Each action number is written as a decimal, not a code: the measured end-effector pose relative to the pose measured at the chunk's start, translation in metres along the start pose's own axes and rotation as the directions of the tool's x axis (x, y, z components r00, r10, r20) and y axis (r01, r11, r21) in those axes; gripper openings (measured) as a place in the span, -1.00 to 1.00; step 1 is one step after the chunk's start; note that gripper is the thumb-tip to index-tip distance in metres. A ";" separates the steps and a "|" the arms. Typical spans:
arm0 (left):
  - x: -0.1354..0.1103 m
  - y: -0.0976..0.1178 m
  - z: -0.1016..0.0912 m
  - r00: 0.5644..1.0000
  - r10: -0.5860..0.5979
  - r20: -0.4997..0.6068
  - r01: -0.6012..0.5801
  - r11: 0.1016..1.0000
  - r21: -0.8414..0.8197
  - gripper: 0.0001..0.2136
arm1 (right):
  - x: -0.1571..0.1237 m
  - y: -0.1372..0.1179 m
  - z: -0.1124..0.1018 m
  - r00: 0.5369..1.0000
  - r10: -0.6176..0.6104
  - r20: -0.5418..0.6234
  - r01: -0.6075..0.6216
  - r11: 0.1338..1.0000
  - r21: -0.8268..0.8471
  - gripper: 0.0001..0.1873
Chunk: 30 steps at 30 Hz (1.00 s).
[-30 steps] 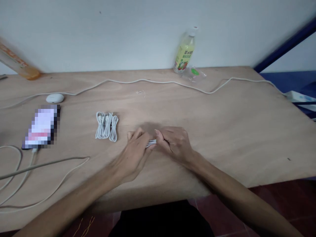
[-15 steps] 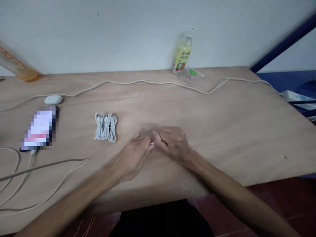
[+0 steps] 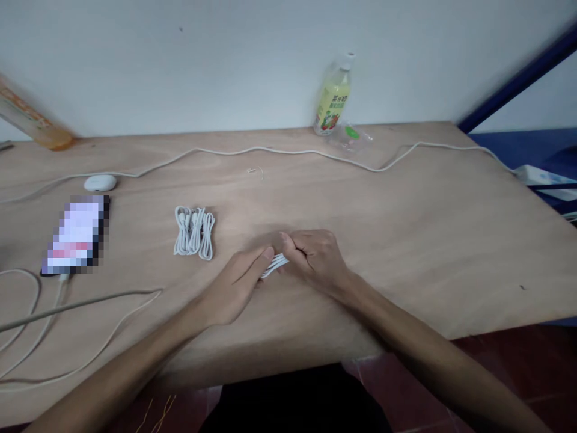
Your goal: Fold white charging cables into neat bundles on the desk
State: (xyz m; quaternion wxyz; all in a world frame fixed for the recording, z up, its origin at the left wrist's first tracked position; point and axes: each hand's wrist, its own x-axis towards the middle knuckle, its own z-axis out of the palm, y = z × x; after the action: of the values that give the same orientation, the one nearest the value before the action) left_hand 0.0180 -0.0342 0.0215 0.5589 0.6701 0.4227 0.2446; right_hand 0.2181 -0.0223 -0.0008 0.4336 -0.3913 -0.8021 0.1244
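Between my two hands is a coiled white cable (image 3: pixel 274 264), of which only a few parallel strands show. My left hand (image 3: pixel 238 279) is closed on its left part, thumb along the top. My right hand (image 3: pixel 318 255) wraps round the other end, fingers curled and thumb pointing to the left hand. Both hands are just over the wooden table near its front edge, and most of the cable is hidden in them. Left of my hands lie several bundled white cables (image 3: pixel 193 233), side by side and folded into loops.
A phone (image 3: pixel 74 234) with a charging lead and a white earbud case (image 3: pixel 100 183) lie at the left. A long white cord (image 3: pixel 270 149) crosses the table's back. Behind it stand a yellow drink bottle (image 3: pixel 333 99), a clear wrapper (image 3: pixel 351 137) and a leaning orange bottle (image 3: pixel 38 123).
My left hand has shifted slightly, and more of the white cable's strands now show between the hands. The view has moved a little; the bundled cables stay put.
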 end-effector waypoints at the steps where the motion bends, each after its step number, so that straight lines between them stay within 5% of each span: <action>1: 0.002 0.000 -0.001 0.998 -0.055 -0.008 0.054 0.997 -0.058 -0.56 | 0.001 -0.001 -0.001 0.998 0.058 0.020 -0.058 0.998 0.022 -0.46; 4: 0.007 -0.006 -0.002 0.993 -0.119 -0.017 0.113 0.973 -0.200 -0.54 | 0.004 -0.002 -0.003 0.965 0.256 0.053 -0.260 0.963 0.068 -0.46; 9: 0.017 -0.017 -0.004 0.997 -0.048 -0.061 0.017 0.901 -0.434 -0.64 | 0.009 -0.002 -0.006 0.872 0.484 0.071 -0.489 0.864 0.119 -0.46; 14: 0.015 -0.009 -0.006 0.982 0.080 -0.173 -0.138 0.924 -0.356 -0.74 | 0.010 0.001 -0.011 0.740 0.644 0.195 -0.672 0.713 0.200 -0.46; 17: 0.011 -0.003 -0.008 0.970 0.139 -0.200 -0.180 0.962 -0.206 -0.74 | 0.008 0.001 -0.012 0.661 0.667 0.342 -0.750 0.574 0.329 -0.47; 22: 0.006 -0.003 -0.010 0.940 0.222 -0.258 -0.246 0.967 -0.064 -0.76 | 0.009 -0.009 -0.013 0.442 0.682 0.583 -0.886 0.227 0.405 -0.53; 26: 0.005 -0.002 -0.010 0.905 0.305 -0.297 -0.301 0.952 0.059 -0.79 | 0.013 -0.016 -0.014 0.386 0.634 0.670 -0.914 0.165 0.370 -0.47; 30: 0.002 -0.005 -0.008 0.910 0.252 -0.329 -0.237 0.968 0.086 -0.70 | 0.013 -0.017 -0.014 0.338 0.592 0.732 -0.935 0.120 0.335 -0.42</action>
State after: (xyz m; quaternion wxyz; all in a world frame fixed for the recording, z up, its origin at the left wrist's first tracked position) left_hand 0.0111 -0.0278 0.0182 0.4283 0.6781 0.4304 0.4142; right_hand 0.2164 -0.0258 0.0242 0.2247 -0.5093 -0.4111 0.7219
